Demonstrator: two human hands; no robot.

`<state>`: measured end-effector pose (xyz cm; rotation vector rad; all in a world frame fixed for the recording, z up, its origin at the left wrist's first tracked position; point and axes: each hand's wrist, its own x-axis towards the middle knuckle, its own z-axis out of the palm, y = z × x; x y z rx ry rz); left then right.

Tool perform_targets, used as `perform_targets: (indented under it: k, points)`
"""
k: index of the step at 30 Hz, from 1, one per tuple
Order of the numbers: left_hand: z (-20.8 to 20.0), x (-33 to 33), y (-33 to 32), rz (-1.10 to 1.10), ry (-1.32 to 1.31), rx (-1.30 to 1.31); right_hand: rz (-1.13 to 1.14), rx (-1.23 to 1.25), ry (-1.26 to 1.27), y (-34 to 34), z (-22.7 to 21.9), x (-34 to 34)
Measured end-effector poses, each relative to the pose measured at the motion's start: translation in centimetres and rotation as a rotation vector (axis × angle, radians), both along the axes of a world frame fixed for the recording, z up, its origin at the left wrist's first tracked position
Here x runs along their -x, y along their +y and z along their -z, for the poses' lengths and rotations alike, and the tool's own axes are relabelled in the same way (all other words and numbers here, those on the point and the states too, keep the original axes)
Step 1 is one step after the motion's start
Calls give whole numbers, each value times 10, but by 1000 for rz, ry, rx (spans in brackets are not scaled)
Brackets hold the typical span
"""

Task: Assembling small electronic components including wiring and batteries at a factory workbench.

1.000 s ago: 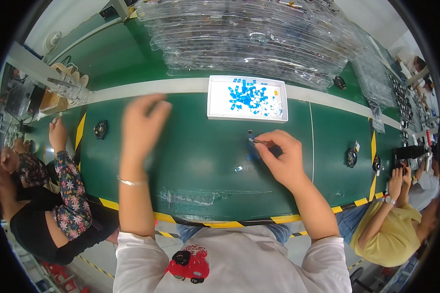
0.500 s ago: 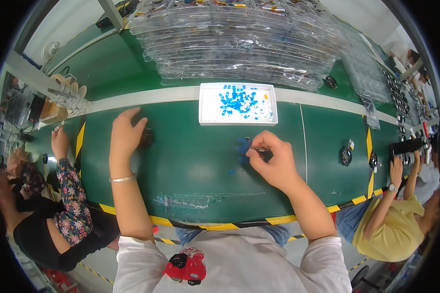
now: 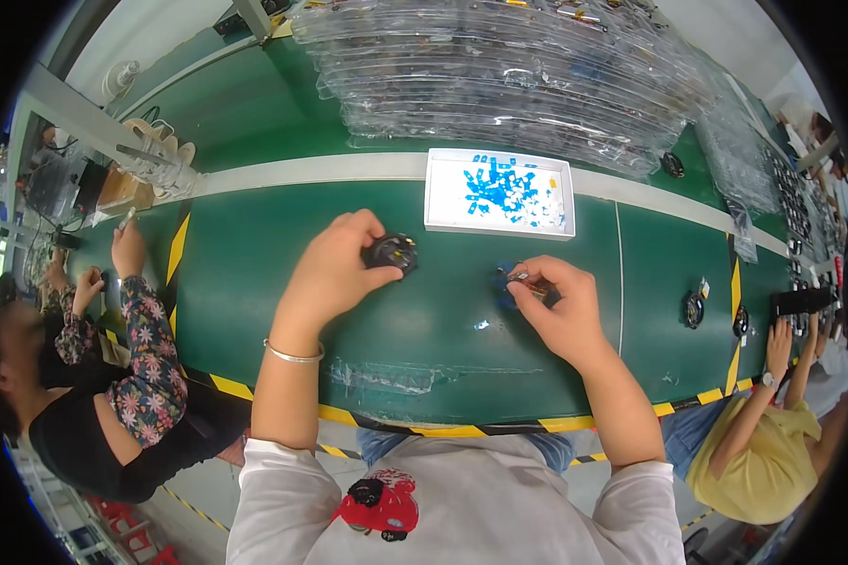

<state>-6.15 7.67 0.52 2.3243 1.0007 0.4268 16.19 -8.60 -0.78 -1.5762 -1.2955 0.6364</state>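
Observation:
My left hand (image 3: 334, 273) grips a round black device part (image 3: 393, 252) between thumb and fingers, just above the green table. Small metal or yellowish details show on the part's face. My right hand (image 3: 561, 306) is closed in a pinch on a slim dark metal tool that looks like tweezers (image 3: 518, 277), partly hidden by the fingers. Around its tip, small blue pieces (image 3: 502, 280) lie on the table. A small shiny piece (image 3: 482, 325) lies nearer to me. Beyond the hands stands a white box (image 3: 443, 222) holding many small blue and white pieces.
Stacked clear plastic trays (image 3: 499, 94) rise at the back. Black round parts (image 3: 693, 309) lie at the right near the yellow-black tape (image 3: 735, 311). Co-workers sit on both sides, one in a floral sleeve (image 3: 146, 367), one in a yellow shirt (image 3: 768, 466).
My left hand has come right and toward the middle, and the round black part now shows clearly in it. My right hand stays near the blue pieces. The whole view has shifted slightly.

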Motion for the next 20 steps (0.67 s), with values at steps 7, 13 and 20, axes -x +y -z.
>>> perform_targets:
  k: [7,13,20]
  points:
    - [2,-14,-11,60,-101,317,-16,0,377,1,6,2]
    - [-8,-29,-22,6,-498,1067,-91,-11,548,-3,-12,9]
    - [4,-44,-47,19,-602,1175,-39,-140,381,-14,-22,14]
